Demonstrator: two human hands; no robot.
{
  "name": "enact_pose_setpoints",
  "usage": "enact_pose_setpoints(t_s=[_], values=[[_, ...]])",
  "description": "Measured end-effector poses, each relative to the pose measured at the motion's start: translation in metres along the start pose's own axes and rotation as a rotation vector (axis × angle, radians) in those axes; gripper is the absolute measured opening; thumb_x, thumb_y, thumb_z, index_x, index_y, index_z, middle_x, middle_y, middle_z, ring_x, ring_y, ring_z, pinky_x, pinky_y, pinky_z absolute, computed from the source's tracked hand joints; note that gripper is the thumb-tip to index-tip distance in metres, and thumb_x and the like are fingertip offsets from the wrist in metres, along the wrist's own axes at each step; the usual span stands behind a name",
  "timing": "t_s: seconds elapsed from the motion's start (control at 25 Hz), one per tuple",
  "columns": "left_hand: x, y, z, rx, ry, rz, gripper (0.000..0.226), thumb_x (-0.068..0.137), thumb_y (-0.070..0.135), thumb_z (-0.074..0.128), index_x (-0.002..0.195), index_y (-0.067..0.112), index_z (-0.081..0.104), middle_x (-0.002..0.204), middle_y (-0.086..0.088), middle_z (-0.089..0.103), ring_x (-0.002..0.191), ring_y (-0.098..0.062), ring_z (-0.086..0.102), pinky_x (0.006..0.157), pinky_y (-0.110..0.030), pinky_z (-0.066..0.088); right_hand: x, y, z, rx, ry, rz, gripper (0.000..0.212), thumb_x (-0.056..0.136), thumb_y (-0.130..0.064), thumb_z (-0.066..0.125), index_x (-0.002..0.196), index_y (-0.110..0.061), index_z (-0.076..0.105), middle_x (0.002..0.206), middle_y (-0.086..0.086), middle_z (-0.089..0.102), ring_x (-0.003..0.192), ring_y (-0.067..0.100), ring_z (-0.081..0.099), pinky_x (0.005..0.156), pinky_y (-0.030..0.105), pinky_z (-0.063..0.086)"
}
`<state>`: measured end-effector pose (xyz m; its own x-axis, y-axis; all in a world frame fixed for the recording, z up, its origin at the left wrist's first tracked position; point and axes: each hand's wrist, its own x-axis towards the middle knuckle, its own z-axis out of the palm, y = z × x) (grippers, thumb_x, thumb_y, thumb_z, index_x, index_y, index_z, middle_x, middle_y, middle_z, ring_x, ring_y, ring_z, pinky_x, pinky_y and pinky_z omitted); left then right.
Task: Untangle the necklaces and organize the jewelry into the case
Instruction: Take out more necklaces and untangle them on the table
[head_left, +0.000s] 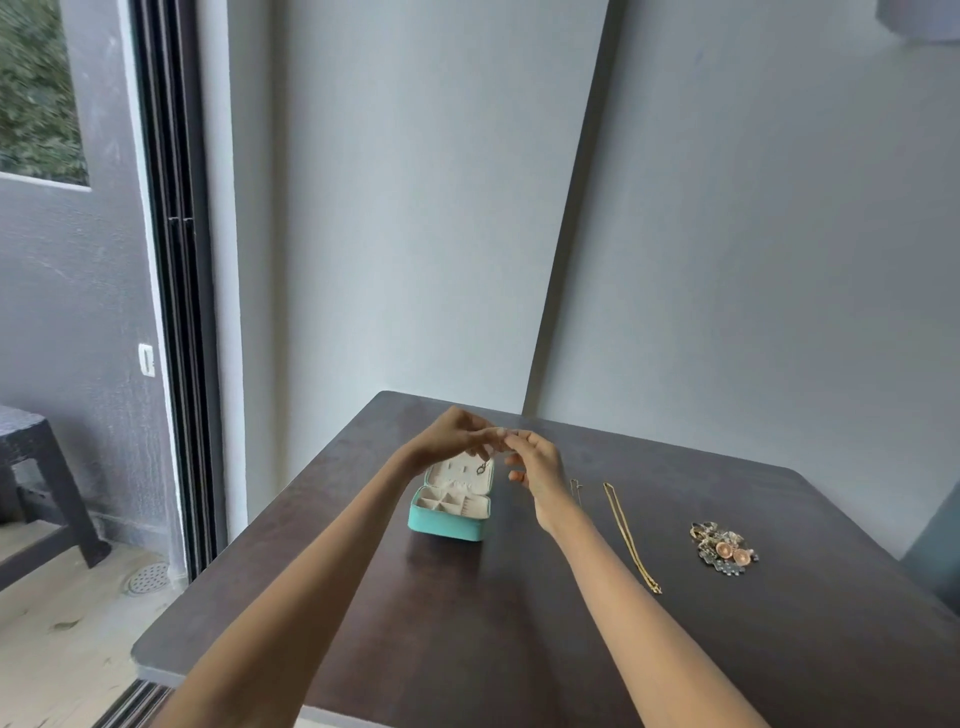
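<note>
Hands meet above the open teal jewelry case (448, 524) at the far middle of the dark table (467, 623). Left hand (453, 434) has fingers curled, tips pressed together on a thin chain; a small ring-shaped clasp or pendant (482, 468) hangs below it, in front of the case's raised lid. Right hand (535, 460) fingertips touch the left's at the same spot; whether it actually pinches the chain, can't tell, lower fingers look loosely spread. Chain itself too fine to trace. Case base shows pale divided compartments; contents too small to make out. Right of the case: thin necklace (575, 490) partly hidden by the right wrist, then gold chain (630, 538) laid out straight, well apart from a tangled pile of jewelry (723, 551) with two pinkish round pieces, further right.
</note>
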<state>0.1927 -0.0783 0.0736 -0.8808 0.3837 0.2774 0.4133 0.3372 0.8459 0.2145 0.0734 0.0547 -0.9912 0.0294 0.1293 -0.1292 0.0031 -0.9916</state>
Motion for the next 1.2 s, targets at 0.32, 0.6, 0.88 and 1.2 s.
enact_pose_setpoints(t_s=[0.32,0.6,0.88,1.2], values=[[0.026,0.019,0.017,-0.186,0.072,0.029,0.012,0.091,0.007,0.059,0.081,0.01,0.066,0.073,0.0,0.07,0.065,-0.013,0.064,0.076,-0.031,0.052,0.006,-0.024,-0.034,0.133,0.069,-0.011,0.011,0.088,-0.013,0.054,0.08,-0.012,0.06,0.076,0.0,0.06,0.069,0.012,0.053,0.054,0.022,0.041],[0.024,0.03,0.044,-0.519,0.017,-0.033,0.016,0.09,0.008,0.042,0.076,0.007,0.049,0.076,-0.015,0.059,0.066,-0.024,0.059,0.066,-0.027,0.051,-0.004,-0.018,-0.054,0.277,0.097,0.053,0.022,0.088,-0.009,0.039,0.067,-0.013,0.046,0.058,0.004,0.056,0.053,0.017,0.045,0.052,0.024,0.036],[0.03,0.03,0.067,-0.704,-0.02,-0.125,0.026,0.096,0.003,0.035,0.074,0.014,0.041,0.056,0.0,0.037,0.047,-0.013,0.037,0.049,-0.021,0.037,-0.01,-0.002,-0.078,0.204,0.058,0.024,0.014,0.092,-0.014,0.052,0.078,-0.013,0.053,0.06,0.004,0.059,0.052,0.014,0.048,0.048,0.023,0.041],[0.026,0.014,0.081,-0.297,-0.136,-0.352,0.022,0.097,0.007,0.041,0.078,0.018,0.043,0.057,0.0,0.038,0.035,-0.003,0.025,0.038,-0.012,0.017,-0.008,-0.004,-0.107,0.597,0.078,-0.005,0.022,0.09,-0.001,0.049,0.073,-0.016,0.048,0.045,-0.007,0.04,0.039,0.005,0.034,0.04,0.016,0.029]])
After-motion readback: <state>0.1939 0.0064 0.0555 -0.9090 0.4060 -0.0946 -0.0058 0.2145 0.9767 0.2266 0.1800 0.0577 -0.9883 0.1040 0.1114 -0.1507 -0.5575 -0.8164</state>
